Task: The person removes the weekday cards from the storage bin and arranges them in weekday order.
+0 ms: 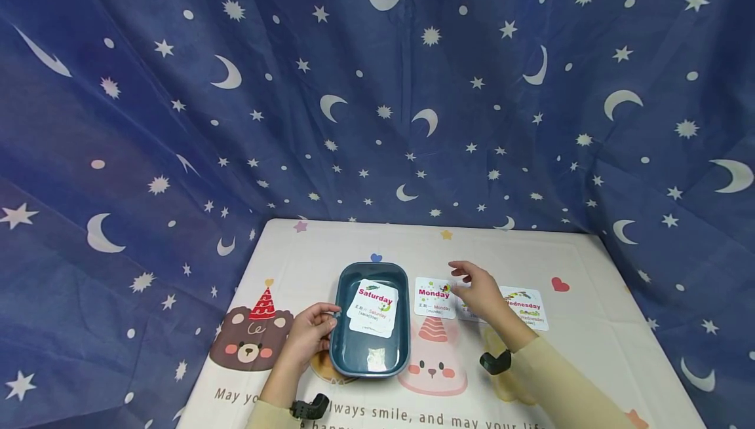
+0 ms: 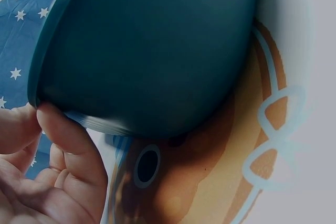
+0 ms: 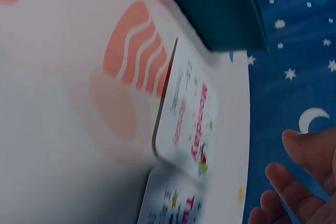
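My left hand (image 1: 311, 334) pinches the left rim of a dark teal plastic tray (image 1: 371, 368); in the left wrist view, thumb and fingers (image 2: 65, 132) meet at its edge. Inside the tray lies a small stack of white day cards, a Saturday card (image 1: 375, 300) on top. My right hand (image 1: 480, 295) hovers over the row of cards on the table, holding nothing, fingers loosely bent and apart. Monday card (image 1: 435, 298) lies just left of it. Beneath the hand, a card (image 3: 173, 203) starting "Tu" is partly hidden. A Wednesday card (image 1: 527, 311) lies at the row's right end.
A white tablecloth (image 1: 578, 363) printed with cartoon animals and lettering covers the table. Behind and at the sides hangs a dark blue curtain (image 1: 377, 154) with moons and stars. Each wrist wears a black camera band.
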### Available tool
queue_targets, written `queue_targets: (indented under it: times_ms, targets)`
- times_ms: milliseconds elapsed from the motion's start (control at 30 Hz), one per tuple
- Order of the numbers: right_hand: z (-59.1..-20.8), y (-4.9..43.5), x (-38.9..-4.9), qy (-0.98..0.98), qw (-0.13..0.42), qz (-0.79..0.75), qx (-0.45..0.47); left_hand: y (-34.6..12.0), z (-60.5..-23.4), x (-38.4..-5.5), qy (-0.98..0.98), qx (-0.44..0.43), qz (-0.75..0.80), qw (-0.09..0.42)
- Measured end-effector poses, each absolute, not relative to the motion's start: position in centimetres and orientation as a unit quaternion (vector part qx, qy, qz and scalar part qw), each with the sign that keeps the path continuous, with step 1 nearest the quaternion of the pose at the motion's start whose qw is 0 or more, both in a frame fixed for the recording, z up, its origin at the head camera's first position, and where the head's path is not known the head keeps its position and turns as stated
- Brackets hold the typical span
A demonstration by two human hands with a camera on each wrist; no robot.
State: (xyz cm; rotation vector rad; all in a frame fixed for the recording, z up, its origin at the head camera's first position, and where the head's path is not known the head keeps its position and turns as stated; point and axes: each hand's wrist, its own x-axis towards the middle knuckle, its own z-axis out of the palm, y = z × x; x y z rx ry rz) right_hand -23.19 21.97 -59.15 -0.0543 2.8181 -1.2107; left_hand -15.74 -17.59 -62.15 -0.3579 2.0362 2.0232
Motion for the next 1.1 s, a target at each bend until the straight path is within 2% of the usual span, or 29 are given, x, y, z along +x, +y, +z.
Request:
queue_targets:
  times_ms: [1100]
  targets:
    - [-57.3, 11.1, -21.2, 0.885, 0.034, -0.465, -0.018, -17.5, -62.2, -15.7, 0.696, -0.121, 0.698, 0.118]
